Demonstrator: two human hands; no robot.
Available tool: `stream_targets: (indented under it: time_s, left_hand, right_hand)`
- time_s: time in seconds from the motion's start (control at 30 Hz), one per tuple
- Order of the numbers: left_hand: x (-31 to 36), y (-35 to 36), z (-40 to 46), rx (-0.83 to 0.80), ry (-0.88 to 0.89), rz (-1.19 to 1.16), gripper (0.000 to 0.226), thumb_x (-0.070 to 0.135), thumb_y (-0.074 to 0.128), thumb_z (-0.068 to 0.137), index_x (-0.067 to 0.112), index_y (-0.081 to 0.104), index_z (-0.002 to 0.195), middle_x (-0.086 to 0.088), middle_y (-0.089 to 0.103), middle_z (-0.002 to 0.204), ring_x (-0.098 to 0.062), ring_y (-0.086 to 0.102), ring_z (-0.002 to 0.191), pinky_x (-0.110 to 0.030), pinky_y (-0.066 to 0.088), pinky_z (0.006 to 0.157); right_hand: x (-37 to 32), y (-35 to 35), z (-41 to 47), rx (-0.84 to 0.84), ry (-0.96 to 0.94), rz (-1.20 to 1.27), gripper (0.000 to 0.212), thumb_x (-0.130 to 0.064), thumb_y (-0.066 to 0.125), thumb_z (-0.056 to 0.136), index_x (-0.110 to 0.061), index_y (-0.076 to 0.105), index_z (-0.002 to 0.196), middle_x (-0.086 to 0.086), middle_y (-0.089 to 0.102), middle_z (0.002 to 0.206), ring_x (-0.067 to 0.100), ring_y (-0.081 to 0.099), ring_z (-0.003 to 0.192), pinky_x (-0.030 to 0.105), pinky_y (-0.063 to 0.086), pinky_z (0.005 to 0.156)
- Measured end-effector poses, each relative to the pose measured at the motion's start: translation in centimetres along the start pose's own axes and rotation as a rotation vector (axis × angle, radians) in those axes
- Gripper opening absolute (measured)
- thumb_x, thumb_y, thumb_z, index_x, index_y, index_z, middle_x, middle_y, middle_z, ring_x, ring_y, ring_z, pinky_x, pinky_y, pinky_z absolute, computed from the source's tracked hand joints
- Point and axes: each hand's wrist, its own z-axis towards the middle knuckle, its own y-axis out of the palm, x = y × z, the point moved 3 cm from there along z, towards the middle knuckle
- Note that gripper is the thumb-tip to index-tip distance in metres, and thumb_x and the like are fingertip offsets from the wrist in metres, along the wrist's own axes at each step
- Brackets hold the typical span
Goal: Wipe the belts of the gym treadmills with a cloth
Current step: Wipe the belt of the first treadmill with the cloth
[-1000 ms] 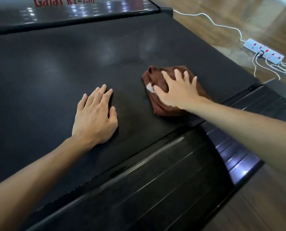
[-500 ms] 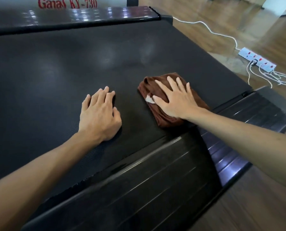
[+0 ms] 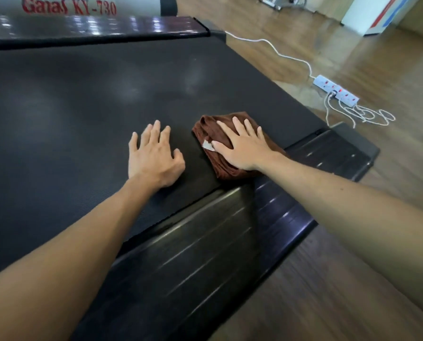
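You are mid-wipe on the belt point(image 3: 87, 114), your right hand point(image 3: 244, 146) pressing the brown cloth point(image 3: 217, 166) flat with spread fingers at frame centre, left hand point(image 3: 153, 156) braced open beside it; next, probably sweep toward the unwiped upper left.

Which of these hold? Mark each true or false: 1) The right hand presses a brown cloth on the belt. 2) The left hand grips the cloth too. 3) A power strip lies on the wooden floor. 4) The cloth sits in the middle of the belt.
1) True: the right hand lies flat on the brown cloth, on the belt.
2) False: the left hand rests on the bare belt, beside the cloth and apart from it.
3) True: the power strip lies on the floor with cords plugged in.
4) False: the cloth sits at the belt's edge, against the side rail.
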Motion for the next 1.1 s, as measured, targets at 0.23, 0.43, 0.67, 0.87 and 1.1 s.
stream_targets:
  time_s: [0.23, 0.43, 0.67, 0.87, 1.1]
  left_hand:
    - [4.2, -0.1, 0.7, -0.020, -0.073, -0.068, 0.070, 0.037, 0.037, 0.100, 0.004, 0.020, 0.159, -0.020, 0.007, 0.170, -0.032, 0.001, 0.158, -0.051, -0.002, 0.127]
    - [8.5, 2.0, 4.5, 0.002, -0.070, -0.047, 0.073, 0.035, 0.039, 0.101, 0.004, 0.012, 0.162, -0.019, 0.003, 0.170, -0.029, -0.002, 0.158, -0.050, -0.002, 0.128]
    - [9.4, 4.1, 5.8, 0.062, -0.184, 0.042, 0.083, 0.057, 0.022, 0.093, 0.016, 0.011, 0.164, -0.008, 0.000, 0.172, -0.021, -0.005, 0.158, -0.047, -0.004, 0.128]
    - [10.2, 3.9, 6.5, 0.055, -0.218, 0.174, 0.087, 0.061, 0.007, 0.087, 0.020, 0.013, 0.164, -0.005, 0.006, 0.171, -0.019, -0.002, 0.158, -0.044, 0.001, 0.128]
    - [10.9, 3.7, 5.5, -0.010, -0.247, 0.196, 0.081, 0.059, 0.014, 0.091, 0.021, 0.013, 0.163, -0.003, 0.006, 0.171, -0.018, 0.000, 0.158, -0.042, 0.001, 0.128]
  right_hand:
    - [1.1, -0.1, 2.1, 0.075, 0.032, 0.049, 0.069, -0.069, 0.027, 0.103, -0.043, 0.010, 0.165, 0.006, -0.001, 0.175, 0.034, -0.006, 0.160, 0.059, -0.007, 0.126]
    - [5.6, -1.6, 8.6, 0.093, -0.069, 0.031, 0.069, -0.069, 0.029, 0.102, -0.044, 0.012, 0.164, 0.005, 0.002, 0.175, 0.033, -0.003, 0.160, 0.058, -0.004, 0.127]
    - [4.8, -2.1, 15.4, 0.142, -0.311, 0.008, 0.076, -0.068, 0.030, 0.100, -0.035, 0.011, 0.166, 0.013, 0.000, 0.174, 0.037, -0.008, 0.159, 0.064, -0.008, 0.124]
    - [5.7, -2.3, 17.4, 0.209, -0.474, 0.065, 0.079, -0.074, 0.031, 0.097, -0.036, 0.017, 0.165, 0.013, 0.004, 0.174, 0.036, -0.006, 0.159, 0.062, -0.007, 0.125]
    - [5.5, -2.1, 16.6, 0.183, -0.511, 0.066, 0.084, -0.077, 0.026, 0.094, -0.035, 0.017, 0.165, 0.010, 0.000, 0.174, 0.040, -0.009, 0.159, 0.066, -0.005, 0.124]
